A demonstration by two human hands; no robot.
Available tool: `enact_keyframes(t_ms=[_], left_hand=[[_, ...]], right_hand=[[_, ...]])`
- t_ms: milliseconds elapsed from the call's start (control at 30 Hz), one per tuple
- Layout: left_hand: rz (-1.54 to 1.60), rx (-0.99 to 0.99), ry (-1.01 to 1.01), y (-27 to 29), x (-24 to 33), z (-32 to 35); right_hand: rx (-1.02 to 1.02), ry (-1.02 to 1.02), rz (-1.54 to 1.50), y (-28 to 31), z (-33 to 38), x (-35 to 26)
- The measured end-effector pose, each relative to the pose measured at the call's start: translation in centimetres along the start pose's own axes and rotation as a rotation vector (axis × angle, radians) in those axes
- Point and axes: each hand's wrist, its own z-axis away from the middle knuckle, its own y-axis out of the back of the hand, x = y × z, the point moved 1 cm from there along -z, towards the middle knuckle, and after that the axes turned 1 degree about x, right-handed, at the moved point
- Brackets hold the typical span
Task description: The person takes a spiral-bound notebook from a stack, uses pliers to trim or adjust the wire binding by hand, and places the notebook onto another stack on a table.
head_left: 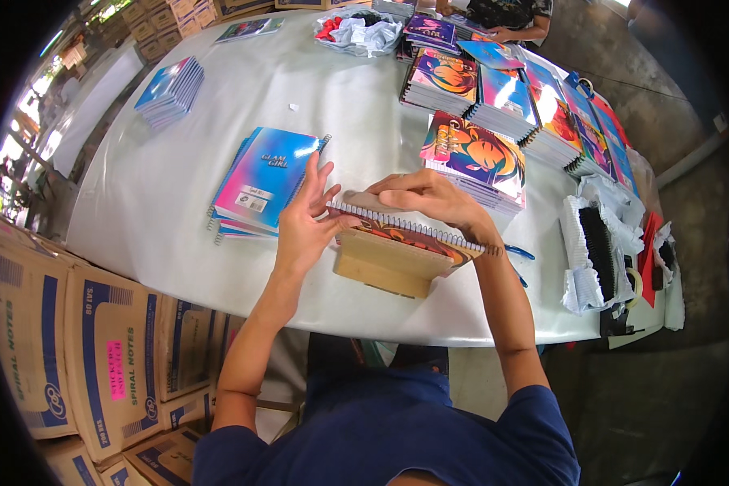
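A person in a blue shirt stands at a white desk point(178, 211), seen from above, holding a spiral notebook point(405, 243) in both hands just past the desk's near edge. The notebook's long axis, its wire spine, runs from about 10 o'clock down to 4 o'clock across the middle of the view. The left hand point(304, 223) meets the spine's 10 o'clock end, fingers spread and mostly straight, pressed against the wire rather than closed round it. The right hand point(429, 198) lies over the top of the notebook at its 12 o'clock side, fingers curled down onto the cover in a loose grip. A plain brown board point(381, 263) hangs under the notebook toward 6 o'clock. Just at 9 o'clock of the left hand sits a short blue-and-pink stack point(263, 182); at 1 o'clock of the right hand is a taller orange-and-purple stack point(474, 158), with more stacks behind it. At 3 o'clock, an open white bag point(579, 259) holds black binding combs point(599, 243). At 8 o'clock, cartons point(105, 348) stand stacked on the floor.
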Motion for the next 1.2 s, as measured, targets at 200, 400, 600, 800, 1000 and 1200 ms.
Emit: enact_keyframes(t_ms=[200, 400, 600, 800, 1000, 1200], left_hand=[[-0.013, -0.413, 0.014, 1.1, 0.3, -1.9], [-0.027, -0.090, -0.269, -0.1, 8.4, -3.9], [-0.387, -0.413, -0.433, -0.6, 11.0, 1.5], [-1.076, -0.194, -0.556, -7.9, 2.7, 5.6], [-1.302, -0.164, -0.652, -8.3, 1.3, 5.3], [-1.301, -0.113, -0.658, -8.4, 1.1, 5.0]], right_hand=[[0.123, 0.063, 0.436, 0.8, 2.6, 3.6], [0.208, -0.160, 0.979, 2.1, 10.3, 10.7], [0.664, -0.346, 1.291, 1.7, 19.8, 11.5], [0.879, -0.226, 1.104, -1.0, 19.9, 10.4], [0.713, 0.159, 0.808, -8.9, 15.6, 1.6], [0.628, 0.155, 0.649, -9.1, 14.5, 1.7]])
